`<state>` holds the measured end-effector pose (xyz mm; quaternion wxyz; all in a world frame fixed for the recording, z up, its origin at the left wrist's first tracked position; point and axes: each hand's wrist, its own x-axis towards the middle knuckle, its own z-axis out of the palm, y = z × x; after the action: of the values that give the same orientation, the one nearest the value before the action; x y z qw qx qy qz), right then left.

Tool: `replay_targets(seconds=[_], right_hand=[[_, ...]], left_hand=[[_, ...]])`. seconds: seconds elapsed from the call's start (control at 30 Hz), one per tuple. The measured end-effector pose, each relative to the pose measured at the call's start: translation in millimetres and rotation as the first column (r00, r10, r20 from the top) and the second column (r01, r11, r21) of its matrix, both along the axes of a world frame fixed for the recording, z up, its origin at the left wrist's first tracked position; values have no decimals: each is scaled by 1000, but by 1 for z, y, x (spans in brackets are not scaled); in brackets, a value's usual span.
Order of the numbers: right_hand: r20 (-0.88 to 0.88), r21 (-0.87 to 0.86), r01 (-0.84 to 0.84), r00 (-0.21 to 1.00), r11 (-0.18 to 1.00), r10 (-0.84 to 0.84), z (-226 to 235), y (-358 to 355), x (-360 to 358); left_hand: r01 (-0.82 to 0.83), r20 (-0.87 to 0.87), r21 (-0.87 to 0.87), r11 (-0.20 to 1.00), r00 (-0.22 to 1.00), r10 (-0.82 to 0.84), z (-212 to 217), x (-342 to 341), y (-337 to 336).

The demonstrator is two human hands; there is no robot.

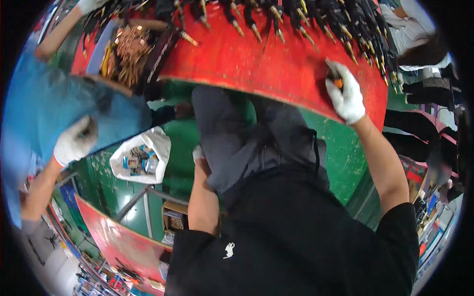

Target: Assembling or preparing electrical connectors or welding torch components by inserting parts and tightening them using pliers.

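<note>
My right hand (345,96), in a white glove, rests over the right part of the red tabletop (237,61). Its fingers curl round a small orange and dark object (338,83), whose kind I cannot make out. Beyond that hand, a row of black cables (301,22) with brass-coloured ends lies along the far side of the table. My left hand (198,153), also gloved, hangs low beside my left thigh, off the table. Only a bit of its glove shows; the fingers are hidden by my leg.
A co-worker in blue (74,98) sits at the left, one gloved hand (76,140) near a white sack (165,155) of small parts. A blue bin (101,47) holds copper-coloured pieces. Behind stands another red table (116,237). People are at the right.
</note>
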<state>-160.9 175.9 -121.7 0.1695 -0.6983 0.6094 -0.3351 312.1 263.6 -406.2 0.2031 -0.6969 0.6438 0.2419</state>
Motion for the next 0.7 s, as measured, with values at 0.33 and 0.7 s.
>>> replay_targets(seconds=[0.33,0.7], right_hand=[[129,-101,158,981,982,-144,-17,-2,-20],[301,-1,189,937,982,-180,2,-1,-9]], left_hand=[[-906,-910,315,284,-203,363,155,-9,-57],[-706,-915,-370,604,165,-367,292,-86,-117]])
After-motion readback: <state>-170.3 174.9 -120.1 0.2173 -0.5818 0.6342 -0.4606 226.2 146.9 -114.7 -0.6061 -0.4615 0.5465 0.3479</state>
